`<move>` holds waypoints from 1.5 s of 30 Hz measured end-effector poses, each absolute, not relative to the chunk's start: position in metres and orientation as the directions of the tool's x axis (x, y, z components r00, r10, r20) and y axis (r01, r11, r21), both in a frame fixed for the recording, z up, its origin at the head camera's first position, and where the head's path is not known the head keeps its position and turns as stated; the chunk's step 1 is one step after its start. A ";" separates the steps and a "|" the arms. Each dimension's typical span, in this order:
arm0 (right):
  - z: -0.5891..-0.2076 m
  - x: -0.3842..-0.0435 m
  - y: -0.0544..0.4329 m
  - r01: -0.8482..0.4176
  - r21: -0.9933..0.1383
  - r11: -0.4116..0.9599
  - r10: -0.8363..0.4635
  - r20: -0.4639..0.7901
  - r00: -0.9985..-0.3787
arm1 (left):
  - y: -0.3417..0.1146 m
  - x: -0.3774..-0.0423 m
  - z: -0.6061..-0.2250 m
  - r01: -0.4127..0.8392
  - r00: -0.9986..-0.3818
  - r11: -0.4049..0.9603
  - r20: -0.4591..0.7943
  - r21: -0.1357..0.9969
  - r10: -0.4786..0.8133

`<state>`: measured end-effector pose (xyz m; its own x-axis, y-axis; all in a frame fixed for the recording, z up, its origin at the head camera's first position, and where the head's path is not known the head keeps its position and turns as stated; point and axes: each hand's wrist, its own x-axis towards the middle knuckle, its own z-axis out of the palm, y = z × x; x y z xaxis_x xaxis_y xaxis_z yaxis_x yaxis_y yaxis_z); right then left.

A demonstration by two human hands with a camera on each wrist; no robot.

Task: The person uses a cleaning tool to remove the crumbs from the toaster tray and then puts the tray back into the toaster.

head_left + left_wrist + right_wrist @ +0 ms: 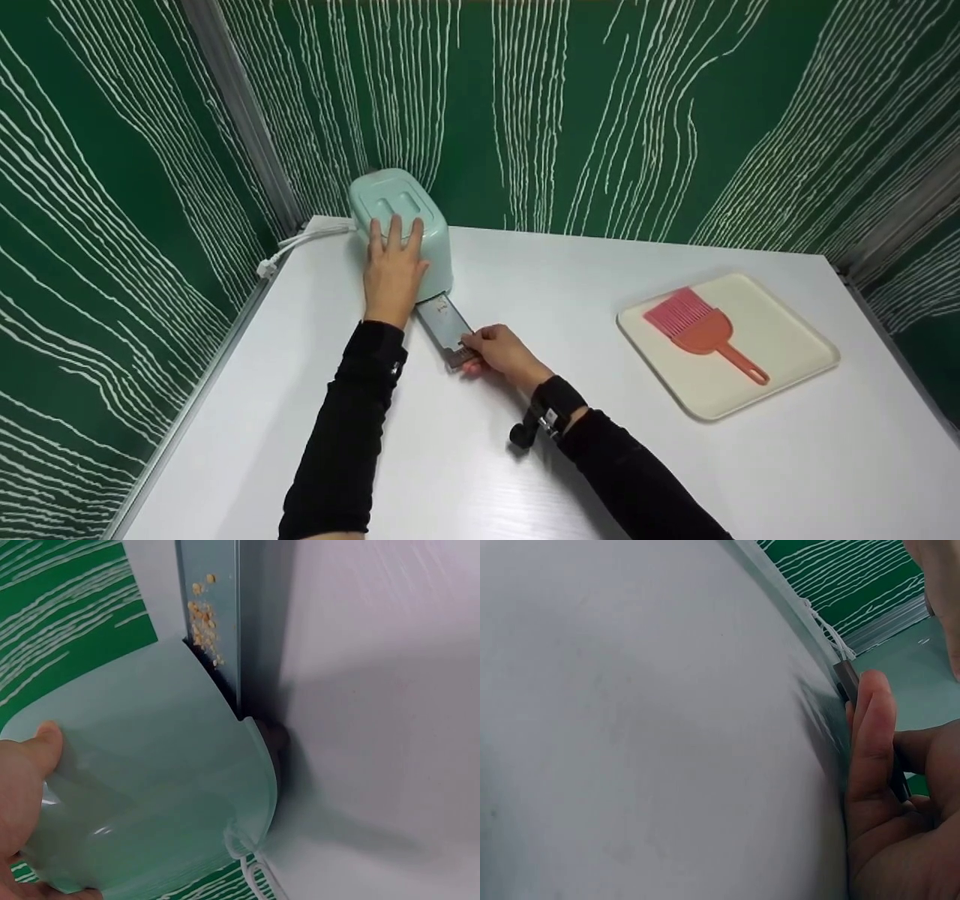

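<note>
A mint-green toaster (439,255) stands at the back left of the table, a crumb tray (448,324) sticking out of its near end. Across the toaster's lid rests my left hand (394,270), fingers straight and spread, with the thumb against the side wall. My right hand (504,355) pinches the tray's outer end between thumb and fingers. Loose tan crumbs (202,621) lie on the tray, seen in the left wrist view. How far the tray reaches inside the toaster is hidden. In the right wrist view, curled fingers (874,735) cover most of the tray's dark end.
A cream square tray (787,322) on the right holds a small dustpan (705,334) with a pink brush (677,311). The toaster's white cord and plug (267,268) reach the table's left edge. Green walls with white lines (525,112) close off the back and sides.
</note>
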<state>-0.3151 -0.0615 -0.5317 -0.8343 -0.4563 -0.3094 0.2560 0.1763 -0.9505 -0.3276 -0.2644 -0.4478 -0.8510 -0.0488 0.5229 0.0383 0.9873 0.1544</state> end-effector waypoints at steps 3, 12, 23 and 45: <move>-0.532 -0.314 -0.059 0.258 -0.951 0.170 -0.458 -0.308 -0.834 | -0.264 -0.328 -0.449 0.039 -0.852 0.987 0.521 0.157 -0.049; -0.533 -0.311 -0.052 0.255 -0.954 0.160 -0.465 -0.301 -0.832 | -0.266 -0.328 -0.449 0.044 -0.860 0.985 0.509 0.166 -0.047; -0.535 -0.304 -0.041 0.250 -0.949 0.194 -0.478 -0.314 -0.821 | -0.267 -0.328 -0.450 0.035 -0.872 0.986 0.487 0.162 -0.049; -0.535 -0.299 -0.008 0.259 -0.951 0.170 -0.452 -0.309 -0.837 | -0.267 -0.327 -0.443 0.052 -0.874 0.987 0.486 0.150 -0.028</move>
<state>-0.2990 -0.0081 -0.5348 -0.8369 -0.4521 -0.3086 0.2587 0.1701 -0.9509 -0.3267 -0.2672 -0.4435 -0.8736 -0.0278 0.4859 0.0518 0.9874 0.1496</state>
